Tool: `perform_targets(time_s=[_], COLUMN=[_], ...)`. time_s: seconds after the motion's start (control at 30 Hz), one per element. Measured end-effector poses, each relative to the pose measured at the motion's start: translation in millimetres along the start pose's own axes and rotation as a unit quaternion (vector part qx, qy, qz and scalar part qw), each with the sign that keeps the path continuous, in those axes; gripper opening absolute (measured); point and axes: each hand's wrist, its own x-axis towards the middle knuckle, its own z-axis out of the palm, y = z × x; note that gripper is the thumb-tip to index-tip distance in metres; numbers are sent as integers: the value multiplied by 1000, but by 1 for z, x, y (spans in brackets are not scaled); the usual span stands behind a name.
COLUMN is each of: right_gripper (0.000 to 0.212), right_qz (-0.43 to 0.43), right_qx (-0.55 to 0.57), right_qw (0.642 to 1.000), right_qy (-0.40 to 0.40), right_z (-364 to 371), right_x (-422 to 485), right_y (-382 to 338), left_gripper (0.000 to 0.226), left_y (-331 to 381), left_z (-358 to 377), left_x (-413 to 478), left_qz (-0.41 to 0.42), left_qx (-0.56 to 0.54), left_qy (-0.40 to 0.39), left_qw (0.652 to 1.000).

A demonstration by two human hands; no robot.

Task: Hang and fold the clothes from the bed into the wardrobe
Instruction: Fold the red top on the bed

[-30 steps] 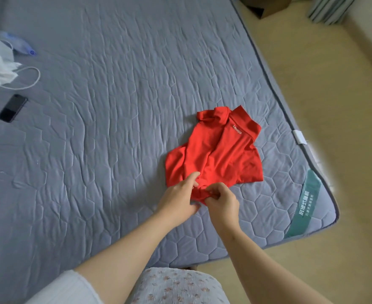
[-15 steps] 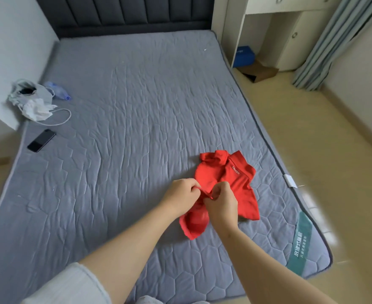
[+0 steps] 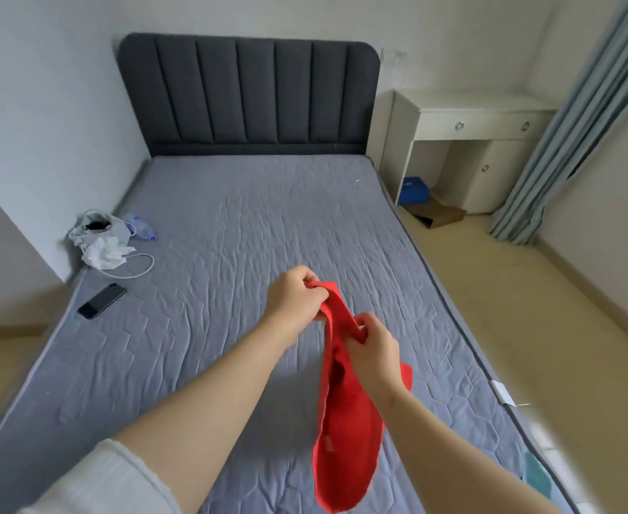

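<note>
A red shirt (image 3: pixel 346 439) hangs in the air above the grey quilted bed (image 3: pixel 201 261), off the mattress. My left hand (image 3: pixel 294 296) grips its top edge, fingers curled round the cloth. My right hand (image 3: pixel 373 346) pinches the same edge a little lower and to the right. The rest of the shirt droops down between my forearms, partly hidden by my right arm. No wardrobe is in view.
A black phone (image 3: pixel 102 300), a white cable (image 3: pixel 140 267), crumpled tissue and a grey bag (image 3: pixel 97 228) lie at the bed's left edge. A dark headboard (image 3: pixel 249 94) stands behind. A white desk (image 3: pixel 468 142), a cardboard box (image 3: pixel 438 213) and a curtain (image 3: pixel 564 142) are to the right.
Both hands lifted the red shirt off the mattress; it now hangs in the air. My head tilted up, bringing the headboard and desk into view.
</note>
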Motion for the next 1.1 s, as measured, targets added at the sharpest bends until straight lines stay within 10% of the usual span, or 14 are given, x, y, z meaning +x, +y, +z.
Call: perform_targets(time_s=[0.17, 0.53, 0.7, 0.83, 1.1], right_gripper=[15, 36, 64, 8, 31], right_qz=[24, 11, -55, -120, -233], right_qx=[-68, -57, 252, 54, 15], right_qw=[997, 992, 947, 978, 968], right_qy=[13, -111, -191, -162, -88], right_z=[-2, 46, 73, 86, 90], right_x=[7, -8, -15, 0, 10], right_y=[-22, -63, -117, -144, -173], left_gripper=[25, 17, 18, 20, 28], left_y=[58, 132, 127, 108, 41], left_z=[-38, -133, -160, -185, -225], left_x=[15, -3, -16, -18, -18], left_qz=[-17, 110, 123, 102, 76], left_qx=[-295, -497, -455, -411, 28], left_qy=[48, 71, 77, 116, 110], left_qw=[954, 858, 878, 899, 991])
